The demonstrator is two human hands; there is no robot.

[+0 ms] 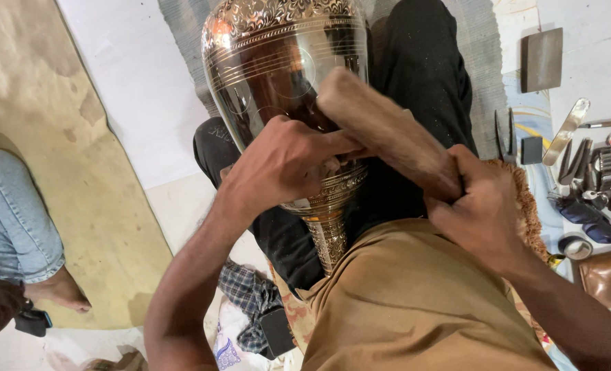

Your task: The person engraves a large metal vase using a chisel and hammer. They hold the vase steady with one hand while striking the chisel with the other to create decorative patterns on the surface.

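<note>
A large shiny engraved metal vase [278, 62] lies across my lap, its narrow ornate foot [327, 237] pointing toward me. My left hand [285, 161] presses on the vase's lower body, fingers pinched around a small tool that is mostly hidden. My right hand [480, 209] grips the handle of a thick wooden mallet [381, 124], whose head sits over the vase just above my left fingers. My legs in black trousers [422, 62] support the vase.
Several metal hand tools [580, 161] and a dark flat block [542, 60] lie on the floor at right. Another person's jeans leg and bare foot [17, 233] are at left. A checked cloth [250, 295] lies below my left arm.
</note>
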